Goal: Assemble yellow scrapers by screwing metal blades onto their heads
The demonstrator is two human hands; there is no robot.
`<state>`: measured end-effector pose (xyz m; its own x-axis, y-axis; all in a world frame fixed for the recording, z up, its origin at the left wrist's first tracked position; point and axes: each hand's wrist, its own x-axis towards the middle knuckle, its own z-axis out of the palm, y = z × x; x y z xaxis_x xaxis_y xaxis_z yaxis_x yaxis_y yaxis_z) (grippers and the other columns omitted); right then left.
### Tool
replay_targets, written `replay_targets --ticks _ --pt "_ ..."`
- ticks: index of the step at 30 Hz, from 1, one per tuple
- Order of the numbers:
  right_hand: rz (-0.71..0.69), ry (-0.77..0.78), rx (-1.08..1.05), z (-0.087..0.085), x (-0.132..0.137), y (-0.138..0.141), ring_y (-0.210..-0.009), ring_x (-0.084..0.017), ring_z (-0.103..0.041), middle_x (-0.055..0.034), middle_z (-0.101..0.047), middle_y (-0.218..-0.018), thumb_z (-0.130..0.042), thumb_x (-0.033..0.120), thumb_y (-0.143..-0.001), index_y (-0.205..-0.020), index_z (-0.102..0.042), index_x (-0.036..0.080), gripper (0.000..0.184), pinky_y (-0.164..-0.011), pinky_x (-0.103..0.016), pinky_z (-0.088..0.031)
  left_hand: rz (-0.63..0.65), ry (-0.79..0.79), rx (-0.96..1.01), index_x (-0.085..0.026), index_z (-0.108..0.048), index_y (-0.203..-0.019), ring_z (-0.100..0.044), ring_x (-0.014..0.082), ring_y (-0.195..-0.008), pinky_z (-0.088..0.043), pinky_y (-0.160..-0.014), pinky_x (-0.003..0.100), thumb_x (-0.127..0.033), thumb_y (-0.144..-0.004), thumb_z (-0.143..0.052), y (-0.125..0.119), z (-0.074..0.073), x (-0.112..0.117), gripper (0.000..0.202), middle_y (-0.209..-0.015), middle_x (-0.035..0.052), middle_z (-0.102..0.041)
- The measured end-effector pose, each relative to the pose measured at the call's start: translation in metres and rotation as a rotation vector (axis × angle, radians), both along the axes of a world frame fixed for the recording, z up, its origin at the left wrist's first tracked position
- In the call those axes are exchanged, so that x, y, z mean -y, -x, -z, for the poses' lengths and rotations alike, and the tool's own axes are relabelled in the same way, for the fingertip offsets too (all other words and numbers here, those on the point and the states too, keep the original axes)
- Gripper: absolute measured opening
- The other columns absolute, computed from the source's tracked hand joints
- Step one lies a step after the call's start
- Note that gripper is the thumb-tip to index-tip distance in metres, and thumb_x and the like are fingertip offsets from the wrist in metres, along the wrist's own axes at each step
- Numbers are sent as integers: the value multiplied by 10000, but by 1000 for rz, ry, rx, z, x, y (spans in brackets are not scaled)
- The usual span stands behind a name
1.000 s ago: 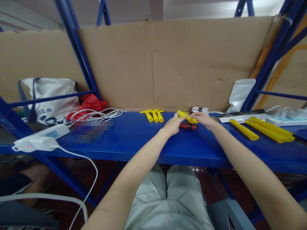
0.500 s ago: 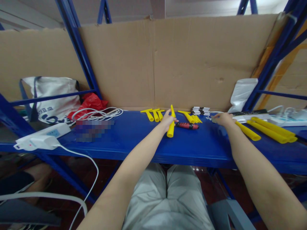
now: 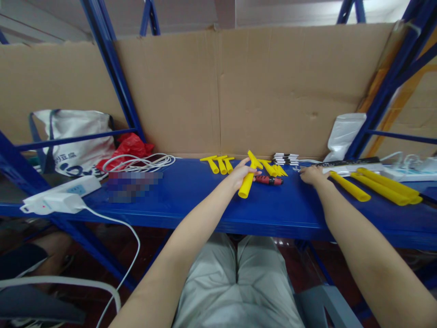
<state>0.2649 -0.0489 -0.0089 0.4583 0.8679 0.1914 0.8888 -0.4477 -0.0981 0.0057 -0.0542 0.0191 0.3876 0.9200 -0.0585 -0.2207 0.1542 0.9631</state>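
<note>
My left hand (image 3: 241,175) is wrapped round the tubular handle of a yellow T-shaped plastic tool (image 3: 246,184), lifted over the shelf and tilted with its wide head away from me. Just right of it lies a red and black screwdriver-like handle (image 3: 269,180), partly behind the hand. My right hand (image 3: 311,175) rests low on the shelf with its fingers curled together, beside small shiny pieces (image 3: 296,169). What its fingers hold, if anything, is hidden. More yellow T-shaped tools (image 3: 214,166) lie to the left, and others with small yellow wedges (image 3: 280,171) behind the red handle.
Long yellow tubes (image 3: 351,187) lie on the blue shelf (image 3: 191,200) at right, near power strips (image 3: 409,172). Small black-and-white pieces (image 3: 286,159) are stacked by the cardboard wall (image 3: 266,91). Coiled white cable (image 3: 150,161), a cloth bag (image 3: 75,141) and a power strip (image 3: 61,196) occupy the left.
My left hand has turned the yellow T-shaped tool so its wide head shows more broadly and points right. My right hand has shifted slightly left, its fingers drawn in toward the shelf.
</note>
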Motion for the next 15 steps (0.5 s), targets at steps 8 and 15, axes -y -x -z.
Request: replay_targets --ticks 8,15 --pt "-14 24 19 -1 -2 5 -1290 -364 -312 -159 -425 -1367 -416 232 -813 -1229 -574 199 446 -939 -634 -323 37 -9 26 -267 -241 -1412 -644 109 -606 -394 -450 172 81 -733 -450 -1 2 -1 791 -1135 127 -604" --pt "-67 -1 102 -2 -2 12 -1249 -358 -353 -203 -491 -1281 -369 262 -854 -1124 -623 121 396 -953 -617 -296 51 -52 -26 -244 -258 -1405 -647 113 -632 -385 -435 170 81 -718 -442 -3 6 0 781 -1155 136 -591"
